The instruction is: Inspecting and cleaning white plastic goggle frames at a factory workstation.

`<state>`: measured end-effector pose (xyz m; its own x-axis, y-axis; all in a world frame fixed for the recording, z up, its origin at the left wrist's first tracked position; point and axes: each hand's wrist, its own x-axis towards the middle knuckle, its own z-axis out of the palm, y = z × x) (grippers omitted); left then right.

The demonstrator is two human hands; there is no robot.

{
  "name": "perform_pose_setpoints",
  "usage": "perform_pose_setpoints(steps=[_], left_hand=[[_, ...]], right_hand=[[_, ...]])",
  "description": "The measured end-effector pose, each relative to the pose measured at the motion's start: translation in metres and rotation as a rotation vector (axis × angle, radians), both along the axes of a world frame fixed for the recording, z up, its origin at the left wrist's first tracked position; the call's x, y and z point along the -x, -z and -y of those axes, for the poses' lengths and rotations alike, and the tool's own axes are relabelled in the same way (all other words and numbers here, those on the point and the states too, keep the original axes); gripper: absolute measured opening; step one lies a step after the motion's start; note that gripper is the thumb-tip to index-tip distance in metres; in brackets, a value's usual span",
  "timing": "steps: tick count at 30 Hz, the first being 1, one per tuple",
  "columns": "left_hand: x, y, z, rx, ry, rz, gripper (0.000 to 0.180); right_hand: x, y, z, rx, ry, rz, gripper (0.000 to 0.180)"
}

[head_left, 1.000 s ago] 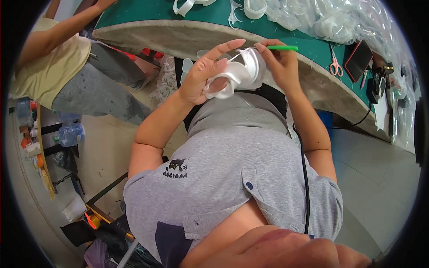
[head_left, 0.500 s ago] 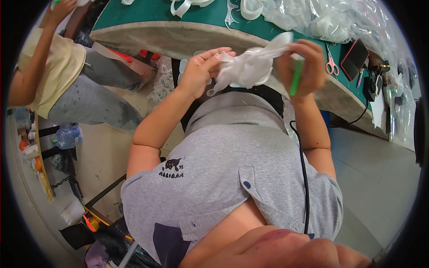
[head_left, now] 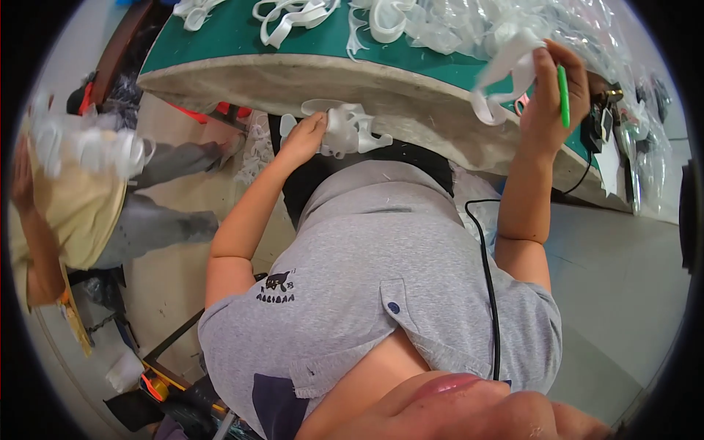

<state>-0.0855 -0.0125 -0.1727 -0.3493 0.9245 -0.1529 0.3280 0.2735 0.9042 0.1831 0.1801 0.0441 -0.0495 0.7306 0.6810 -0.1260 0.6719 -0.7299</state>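
Observation:
My left hand (head_left: 302, 141) is closed on a bunch of soft white rubbery pieces (head_left: 345, 130), held low in front of the table edge. Up to the right, my right hand (head_left: 559, 88) pinches a white looped rubbery strip (head_left: 506, 70), which dangles over the table's front edge and is partly blurred. A slim bright green tool (head_left: 564, 97) is also tucked in the fingers of that hand; its tip is not clear. More white looped strips (head_left: 297, 18) lie on the green tabletop (head_left: 242, 35).
Clear plastic bags (head_left: 469, 26) cover the table's back right. Pink-handled scissors (head_left: 521, 104) show behind my right hand. A black cable (head_left: 480, 249) runs down my shirt. At left, a co-worker in a yellow shirt (head_left: 77, 202) carries white pieces (head_left: 92, 150). White scraps (head_left: 253, 158) lie below.
My hands have moved apart: the right went up and right with one strip, while the left stays low with the bunch. The co-worker has shifted, with white pieces now in view.

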Motion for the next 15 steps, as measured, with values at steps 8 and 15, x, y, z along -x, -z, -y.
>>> perform_pose_setpoints(steps=[8,15], left_hand=[[-0.020,-0.021,-0.019,0.062,0.126,-0.580,0.047],[-0.004,-0.037,-0.033,0.320,0.139,-0.717,0.029]], right_hand=[[-0.040,0.003,-0.014,0.375,-0.355,-0.185,0.016],[-0.141,-0.018,0.027,0.118,0.076,0.434,0.015]])
